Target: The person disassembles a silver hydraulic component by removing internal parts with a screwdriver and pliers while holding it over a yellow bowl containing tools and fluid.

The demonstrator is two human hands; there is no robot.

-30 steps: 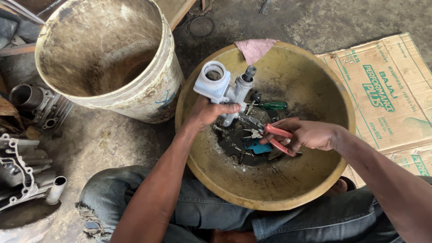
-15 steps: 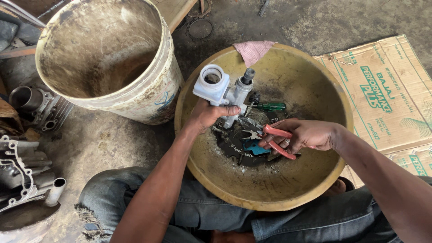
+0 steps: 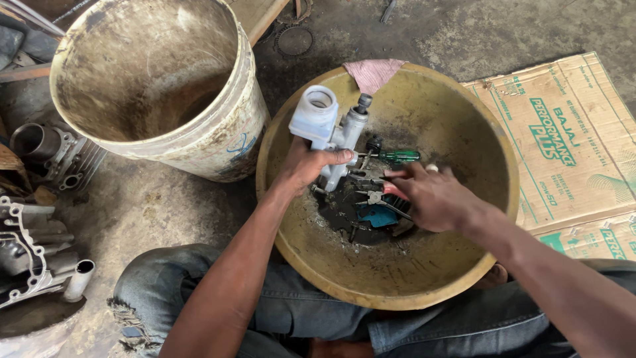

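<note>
- Hands are worked inside a wide yellow basin [image 3: 457, 113] set on the floor between the knees, so that small parts and grime are kept in one place
- Left hand [image 3: 306, 166] is closed firmly round the lower body of a pale grey cylinder [image 3: 329, 126]; the part is held upright and tilted over the basin's middle, its round open cup uppermost, which leaves the bottom end exposed toward the other hand
- Right hand [image 3: 427, 199] is wrapped round the red handles of pliers [image 3: 379, 194], fingers curled shut on them; the metal nose is pointed at the base of the cylinder, just beside it, though whether it bites on anything cannot be told
- Green screwdriver [image 3: 397, 156] is laid in the basin just above the right hand, within easy reach
- Blue part [image 3: 376, 215] and small dark pieces are left in the oily puddle at the basin's bottom
- Pink rag [image 3: 374, 71] is draped over the far rim
- Large dirty bucket [image 3: 199, 152] is stood touching the basin's left side; flattened cardboard [image 3: 570, 132] is spread on the right; engine castings [image 3: 33, 245] are piled at the far left
</note>
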